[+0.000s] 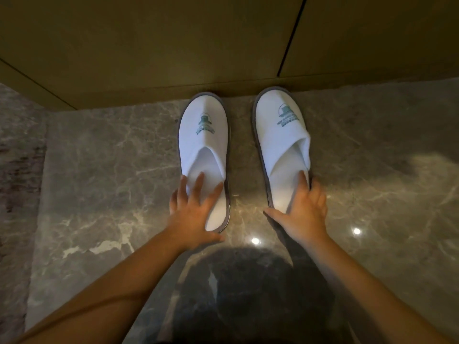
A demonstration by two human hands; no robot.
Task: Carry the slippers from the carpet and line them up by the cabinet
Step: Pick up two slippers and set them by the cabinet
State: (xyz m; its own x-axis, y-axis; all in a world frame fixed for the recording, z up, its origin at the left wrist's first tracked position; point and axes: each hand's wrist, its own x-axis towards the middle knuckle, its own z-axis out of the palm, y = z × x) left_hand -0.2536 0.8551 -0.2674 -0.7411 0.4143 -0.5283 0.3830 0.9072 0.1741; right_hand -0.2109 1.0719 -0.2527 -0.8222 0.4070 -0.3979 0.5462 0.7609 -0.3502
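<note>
Marble floor [99, 155], slipper [202, 135] toes at cabinet [149, 45] base

Two white terry slippers with grey soles and a green printed logo on each upper are lying flat on the marble floor, side by side with a gap between them. The left slipper [203, 145] and the right slipper [282, 137] are pointing their toes at the far cabinet [149, 45], toes touching or just short of its base. Their open heels are facing near.
</note>
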